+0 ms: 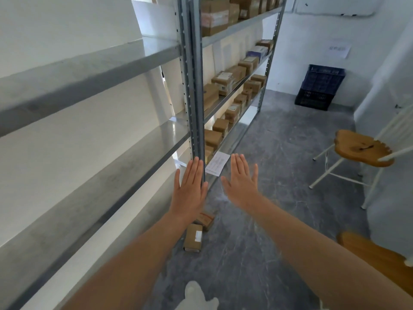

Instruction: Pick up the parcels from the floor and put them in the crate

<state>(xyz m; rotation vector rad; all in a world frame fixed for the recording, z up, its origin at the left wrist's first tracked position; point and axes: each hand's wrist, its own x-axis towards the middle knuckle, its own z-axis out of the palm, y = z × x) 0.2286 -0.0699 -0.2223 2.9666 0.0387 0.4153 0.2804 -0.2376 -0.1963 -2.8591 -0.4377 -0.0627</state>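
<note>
Head view: white foot [196, 296] at the bottom edge, both forearms stretched forward above it. Left hand [190, 189] flat, fingers spread, holding nothing; right hand [242, 182] same, palm down and empty. Two parcels on the floor by the rack [193, 86] base: near parcel [193, 237] with a white label, far parcel [205, 219] just behind it, partly hidden by the left wrist. Crate [320, 87] is dark blue, against the far wall, well apart from the parcels. Stool [363, 147] stands right of the path. Step in hand, I judge: start of the first pickup, nothing grabbed yet. Next: crouch, lower a hand onto the near parcel, close on its sides, then carry it across to the crate.
</note>
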